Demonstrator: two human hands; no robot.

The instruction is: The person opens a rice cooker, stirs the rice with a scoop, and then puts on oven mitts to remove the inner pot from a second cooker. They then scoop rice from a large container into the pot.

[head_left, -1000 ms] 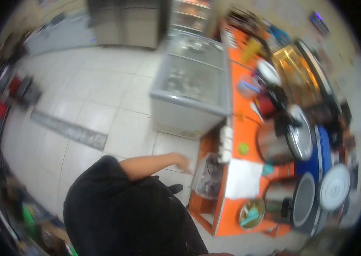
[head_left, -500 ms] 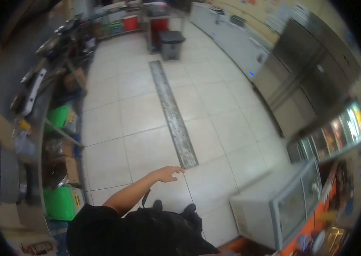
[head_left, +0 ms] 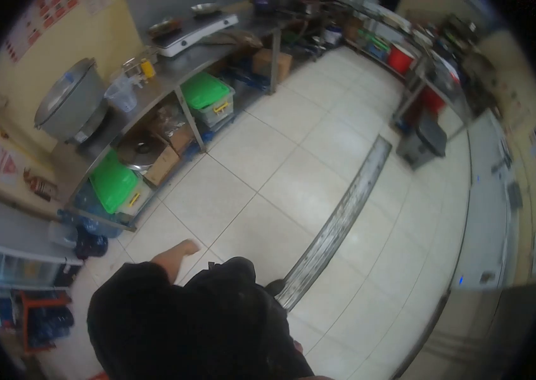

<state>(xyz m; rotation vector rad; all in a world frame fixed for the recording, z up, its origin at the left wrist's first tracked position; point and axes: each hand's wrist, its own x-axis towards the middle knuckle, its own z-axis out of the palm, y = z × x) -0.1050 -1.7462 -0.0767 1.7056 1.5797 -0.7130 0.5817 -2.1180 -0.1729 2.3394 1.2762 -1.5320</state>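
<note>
My left hand [head_left: 185, 247] hangs low over the tiled floor [head_left: 217, 206], in front of my black clothing [head_left: 173, 316]. It is small and smeared, so I cannot tell how its fingers are set; no object shows in it. Of my right hand [head_left: 298, 346] only a sliver of skin peeks out beside my clothing, the rest being hidden. Nearest on the left is a steel worktable [head_left: 104, 144] with a grey tub [head_left: 75, 101] and a clear plastic jug [head_left: 121, 95] on top. Under it sit bins with green lids [head_left: 114, 180].
A long metal drain grate [head_left: 338, 228] runs across the floor from my feet. At its far end stands a grey bin [head_left: 421, 142]. White chest freezers [head_left: 486, 209] line the right wall. A white gas stove [head_left: 195, 35] rests on the worktable, and large water bottles [head_left: 90, 244] stand left.
My view has swung left, bringing the worktable closer and the glass-door cooler and steel fridge mostly out of sight. My left hand has drawn nearer to my body.
</note>
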